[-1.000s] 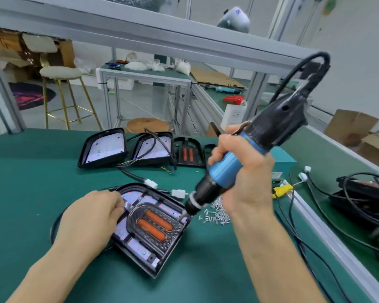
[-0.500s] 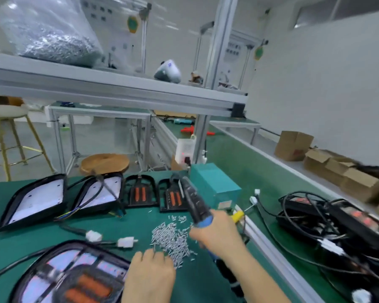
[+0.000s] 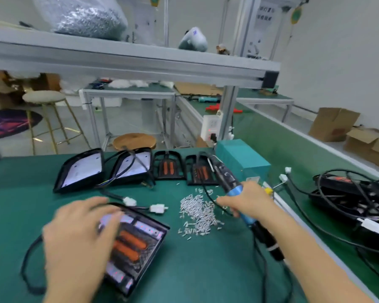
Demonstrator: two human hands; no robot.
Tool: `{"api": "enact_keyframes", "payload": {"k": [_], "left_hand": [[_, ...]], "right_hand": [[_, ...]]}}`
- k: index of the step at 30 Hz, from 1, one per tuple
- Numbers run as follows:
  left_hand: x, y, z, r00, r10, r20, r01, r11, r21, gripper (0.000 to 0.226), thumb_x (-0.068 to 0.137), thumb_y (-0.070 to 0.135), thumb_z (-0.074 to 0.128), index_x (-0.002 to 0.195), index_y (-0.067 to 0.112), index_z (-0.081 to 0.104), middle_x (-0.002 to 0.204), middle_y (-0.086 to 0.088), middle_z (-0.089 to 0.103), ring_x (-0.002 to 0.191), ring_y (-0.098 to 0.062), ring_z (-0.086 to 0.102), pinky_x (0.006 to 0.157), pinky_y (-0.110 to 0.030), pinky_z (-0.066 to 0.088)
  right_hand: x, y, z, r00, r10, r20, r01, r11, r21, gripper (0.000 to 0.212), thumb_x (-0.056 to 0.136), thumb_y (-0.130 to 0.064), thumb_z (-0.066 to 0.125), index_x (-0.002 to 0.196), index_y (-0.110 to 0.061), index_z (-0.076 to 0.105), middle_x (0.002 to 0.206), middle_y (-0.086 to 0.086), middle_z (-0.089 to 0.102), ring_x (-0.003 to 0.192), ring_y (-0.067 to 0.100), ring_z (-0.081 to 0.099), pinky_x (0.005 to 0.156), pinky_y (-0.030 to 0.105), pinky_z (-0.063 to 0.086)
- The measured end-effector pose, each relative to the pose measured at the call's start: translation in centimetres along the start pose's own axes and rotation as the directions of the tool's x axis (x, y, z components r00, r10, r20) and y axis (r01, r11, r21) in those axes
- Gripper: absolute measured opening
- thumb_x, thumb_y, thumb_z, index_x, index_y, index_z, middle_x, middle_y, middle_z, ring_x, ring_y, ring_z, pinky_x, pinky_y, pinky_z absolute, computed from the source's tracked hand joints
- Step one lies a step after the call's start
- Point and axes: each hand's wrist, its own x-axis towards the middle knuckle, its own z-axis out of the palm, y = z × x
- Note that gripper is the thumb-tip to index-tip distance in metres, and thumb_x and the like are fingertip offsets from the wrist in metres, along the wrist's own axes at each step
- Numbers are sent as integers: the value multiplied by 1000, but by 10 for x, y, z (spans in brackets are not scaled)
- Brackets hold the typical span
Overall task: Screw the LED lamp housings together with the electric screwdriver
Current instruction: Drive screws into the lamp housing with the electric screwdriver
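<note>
A black LED lamp housing [image 3: 140, 243] with two orange strips lies near the front of the green mat. My left hand [image 3: 79, 237] rests on its left side, fingers spread and blurred. My right hand [image 3: 247, 202] grips the blue and black electric screwdriver [image 3: 230, 182], which lies low across the mat with its black tip end toward me. My right forefinger reaches toward a heap of small silver screws [image 3: 197, 211].
Two lamp housings [image 3: 79, 169] [image 3: 132, 167] and two black inner frames [image 3: 169, 167] [image 3: 200, 171] line the mat's far edge. A teal box [image 3: 243, 158] stands behind the screwdriver. Tangled cables and more lamps [image 3: 348, 197] lie at the right. White connectors [image 3: 158, 208] sit beside the housing.
The screwdriver came off the housing and dropped to lie low at the right by the screws. The view swung up and right, then back. My left hand returned onto the housing.
</note>
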Motion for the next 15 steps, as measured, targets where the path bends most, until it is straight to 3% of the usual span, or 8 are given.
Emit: {"api": "enact_keyframes", "payload": {"k": [1, 3, 5, 7, 10, 15], "left_hand": [[-2, -28, -9, 987, -157, 25, 156, 987, 35, 54, 74, 57, 41, 92, 19, 74, 105, -7, 69, 101, -35, 59, 87, -48, 46], [-10, -74, -19, 878, -469, 97, 457, 881, 120, 83, 65, 71, 36, 112, 9, 64, 120, -19, 61, 112, -43, 51, 97, -55, 42], [-23, -99, -20, 759, -619, 202, 589, 785, 190, 101, 55, 83, 32, 114, 7, 62, 121, -22, 59, 112, -45, 50, 98, -57, 41], [-32, -103, -17, 718, -637, 281, 592, 771, 235, 95, 52, 90, 30, 100, 17, 68, 111, -17, 64, 106, -42, 53, 94, -52, 45], [-33, -87, -14, 708, -634, 312, 601, 772, 205, 75, 54, 87, 35, 87, 30, 70, 103, -7, 66, 103, -36, 54, 87, -44, 47], [-26, -60, -9, 691, -617, 377, 625, 772, 117, 54, 65, 74, 56, 69, 21, 63, 77, -3, 64, 81, -30, 59, 76, -37, 48]], "right_hand": [[5, 6, -1, 1000, 23, 3, -22, 993, -114, 44, 73, -52, 74, 68, -12, 58, 41, -7, 60, 39, 2, 52, 49, 22, 43], [13, 19, 2, 998, 66, 0, -64, 960, -271, 55, 77, -65, 66, 63, -12, 55, 38, -6, 56, 37, 3, 47, 45, 21, 37], [19, 28, 7, 995, 97, -16, -97, 934, -343, 61, 80, -69, 60, 61, -12, 49, 46, -4, 54, 43, 9, 44, 46, 24, 35], [23, 33, 13, 994, 94, -50, -106, 915, -389, 63, 80, -70, 57, 63, -12, 42, 56, 0, 44, 49, 12, 40, 47, 27, 31], [24, 32, 15, 994, 82, -76, -106, 914, -392, 62, 80, -69, 59, 62, -13, 37, 55, 0, 38, 49, 13, 38, 45, 27, 28], [18, 32, 11, 990, 89, -109, -121, 931, -345, 62, 79, -68, 61, 63, -13, 38, 55, 0, 38, 49, 14, 37, 45, 27, 27]]}}
